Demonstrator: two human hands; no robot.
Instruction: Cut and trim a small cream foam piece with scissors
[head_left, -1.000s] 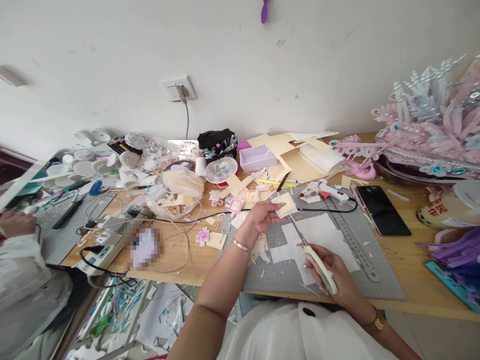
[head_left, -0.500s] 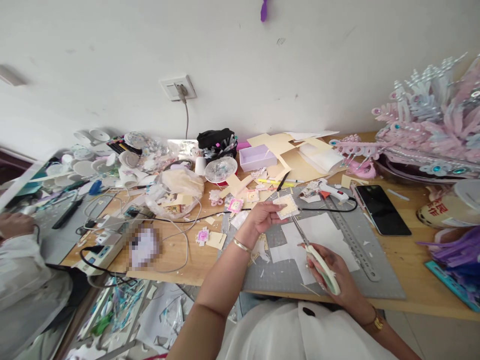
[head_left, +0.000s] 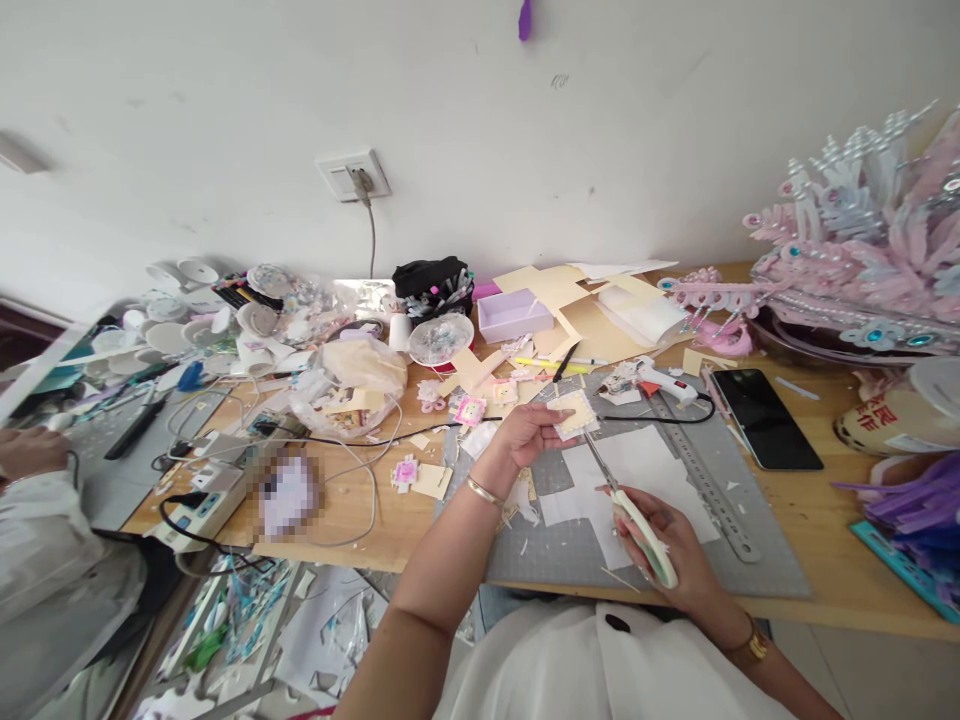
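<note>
Between the thumb and fingers of my left hand point(head_left: 531, 432) is a small cream-coloured card piece point(head_left: 571, 412) with a white scalloped edge. My right hand point(head_left: 666, 545) grips the pale handles of a pair of scissors point(head_left: 643, 535). The blades reach up to the lower edge of the card piece, and I cannot tell how far apart they are. Beneath both hands lie white paper pieces point(head_left: 592, 515) on a grey cutting mat point(head_left: 525, 562). Left of my left hand sit small pink-framed pieces point(head_left: 471, 410).
A metal ruler point(head_left: 709, 490), a white glue gun point(head_left: 666, 382) and a phone point(head_left: 766, 420) lie to the right. Behind are a lilac box point(head_left: 514, 316) and card sheets point(head_left: 540, 285). Cables and a power strip point(head_left: 206, 510) run left, near another person's hand point(head_left: 34, 452).
Almost nothing differs. The view has shifted very slightly, while both hands keep the card piece and the scissors in the same place.
</note>
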